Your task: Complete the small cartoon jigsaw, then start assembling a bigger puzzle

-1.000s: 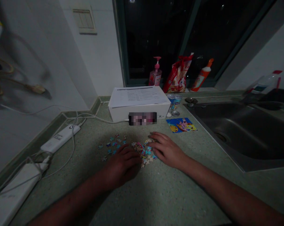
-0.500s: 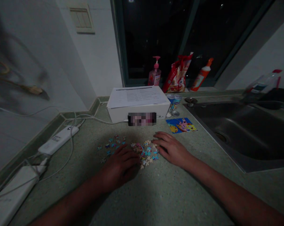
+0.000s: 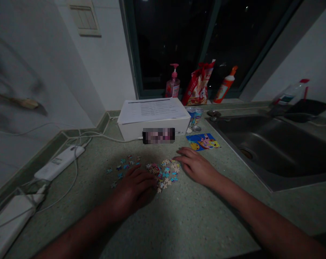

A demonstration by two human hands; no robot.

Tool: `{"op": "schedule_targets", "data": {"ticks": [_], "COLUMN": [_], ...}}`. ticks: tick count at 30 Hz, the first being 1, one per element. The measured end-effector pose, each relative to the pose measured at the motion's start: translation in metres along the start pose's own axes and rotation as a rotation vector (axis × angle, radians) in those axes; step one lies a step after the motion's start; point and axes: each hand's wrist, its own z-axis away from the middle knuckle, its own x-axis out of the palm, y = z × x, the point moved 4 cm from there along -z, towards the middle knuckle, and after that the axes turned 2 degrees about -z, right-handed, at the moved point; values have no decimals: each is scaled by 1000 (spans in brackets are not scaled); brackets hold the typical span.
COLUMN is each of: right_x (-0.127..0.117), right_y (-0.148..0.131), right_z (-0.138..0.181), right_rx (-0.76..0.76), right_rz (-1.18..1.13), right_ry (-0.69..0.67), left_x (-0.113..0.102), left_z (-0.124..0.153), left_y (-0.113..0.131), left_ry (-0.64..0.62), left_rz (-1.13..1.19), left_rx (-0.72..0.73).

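Observation:
A heap of small coloured jigsaw pieces [image 3: 165, 172] lies on the green speckled counter [image 3: 179, 219], with several loose blue pieces [image 3: 122, 165] scattered to its left. My left hand [image 3: 133, 189] lies palm down on the counter at the heap's left edge, fingers stretched out and touching pieces. On the heap's right side rests my right hand [image 3: 197, 166], flat, its fingertips at the pieces. Neither hand holds anything that shows.
Behind the heap stands a white box [image 3: 152, 120] with a printed sheet on top. A cartoon picture card [image 3: 203, 141] lies to its right, near a small tin [image 3: 194, 115]. A steel sink [image 3: 273, 147] fills the right. White chargers [image 3: 56, 167] and cables lie left. Bottles line the window sill.
The camera has shifted a little, so everything sits slightly more to the left. My right hand has slid off the heap to its right edge; my left hand has barely moved.

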Motion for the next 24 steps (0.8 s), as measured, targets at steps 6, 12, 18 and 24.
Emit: {"op": "schedule_targets", "data": {"ticks": [6,12,18,24], "right_x": [-1,0,3,2], "right_y": [-8,-11,-11,-2], "right_z": [-2,-4,-4,-6], "right_rx": [-10,-42,-39,-6], "right_rz": [-72,-91,-91,-150], "right_ry": [19,-25,-18,89], "left_x": [0,-1,-3,-2], "left_z": [0,-1,-1,-1], "left_y": [0,1,2,2], "left_ry": [27,7,13,10], "left_rz": [-6,-8,7,-1], "left_rx": [0,5,-5,0]}}
